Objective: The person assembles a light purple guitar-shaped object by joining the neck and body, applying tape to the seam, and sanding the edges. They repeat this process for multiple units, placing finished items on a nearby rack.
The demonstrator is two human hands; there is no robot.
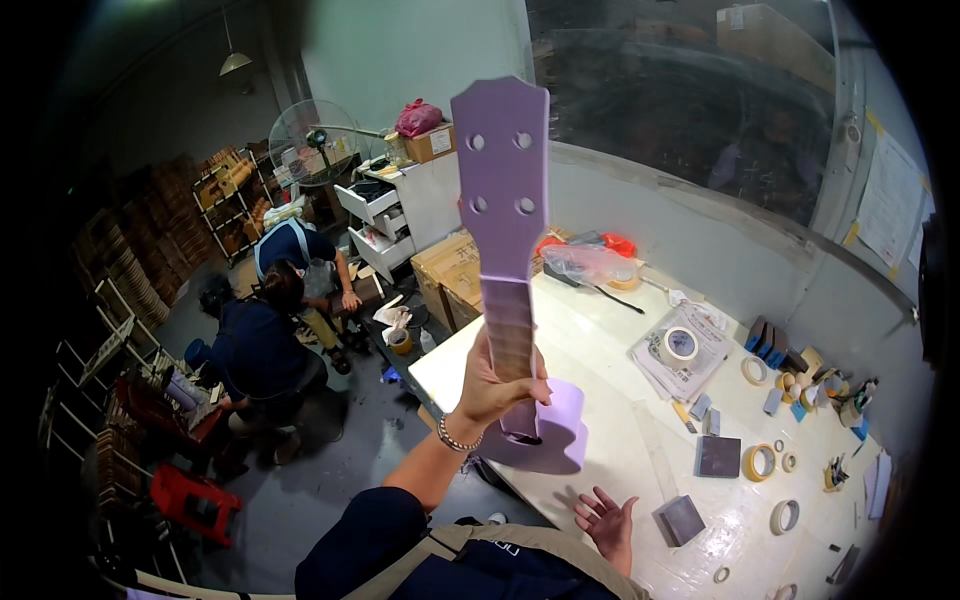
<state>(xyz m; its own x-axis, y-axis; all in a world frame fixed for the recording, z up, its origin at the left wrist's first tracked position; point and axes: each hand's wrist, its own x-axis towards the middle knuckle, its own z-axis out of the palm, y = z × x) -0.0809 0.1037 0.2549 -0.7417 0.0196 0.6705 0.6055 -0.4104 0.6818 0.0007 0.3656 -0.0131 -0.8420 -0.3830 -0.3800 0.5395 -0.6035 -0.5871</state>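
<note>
A purple ukulele (548,432) without strings stands upright in front of me, its headstock up and its body low over the table's edge. My left hand (492,385), with a beaded bracelet at the wrist, wraps round the neck just above the body. Several round holes pierce the headstock, and the fretboard strip is a duller brownish colour. My right hand (606,522) is apart from the ukulele, below it and to the right, palm up with fingers spread and nothing in it. Nearest to that hand lies a dark sanding block (680,521) on the table.
The white table (600,350) carries tape rolls (759,462), a dark square block (718,457), newspaper (655,375) and a cup of tools (856,405). Cardboard boxes (445,275) stand behind it. Two people (265,345) bend over work at left, near a red stool (195,503) and a fan (315,140).
</note>
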